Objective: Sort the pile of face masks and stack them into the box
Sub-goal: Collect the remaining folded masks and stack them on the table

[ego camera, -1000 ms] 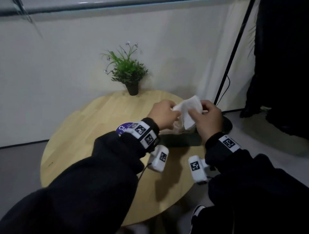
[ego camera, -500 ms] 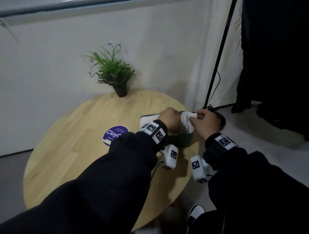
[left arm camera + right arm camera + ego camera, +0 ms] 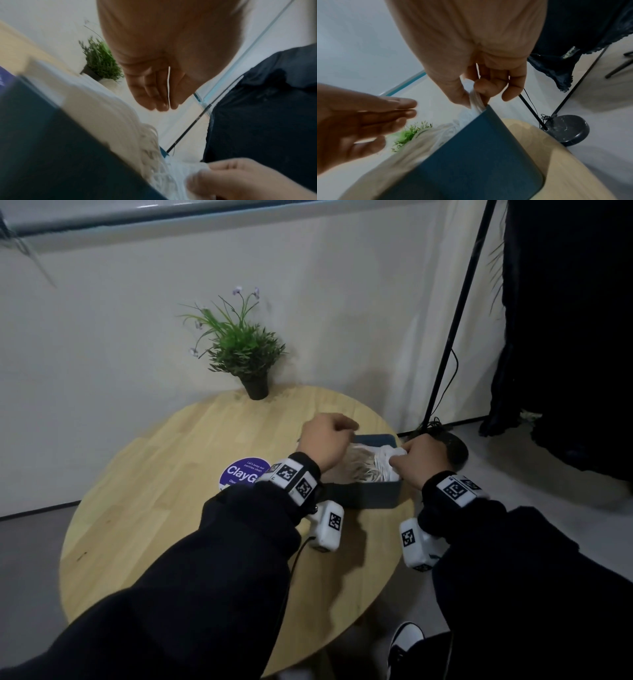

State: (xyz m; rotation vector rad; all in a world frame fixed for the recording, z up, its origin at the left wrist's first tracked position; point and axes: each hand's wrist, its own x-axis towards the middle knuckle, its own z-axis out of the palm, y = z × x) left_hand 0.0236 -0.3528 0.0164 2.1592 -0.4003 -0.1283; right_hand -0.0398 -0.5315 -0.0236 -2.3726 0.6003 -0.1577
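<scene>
Left hand (image 3: 325,440) now lifted off the mask, fingers loose above the dark box (image 3: 373,494), right hand (image 3: 419,458) pinching the white face mask (image 3: 476,100) at the box's right edge, purple "ClayG…" sticker (image 3: 241,472) on the round table (image 3: 154,491).

The head view looks down from above and behind both hands. Each wrist view looks close along its palm; both share the dark blue rectangular box (image 3: 371,494) between them.

Matt dark box (image 3: 371,494) holds soft white cloth masks (image 3: 373,465) on a smooth pale wooden table (image 3: 154,508).
</scene>
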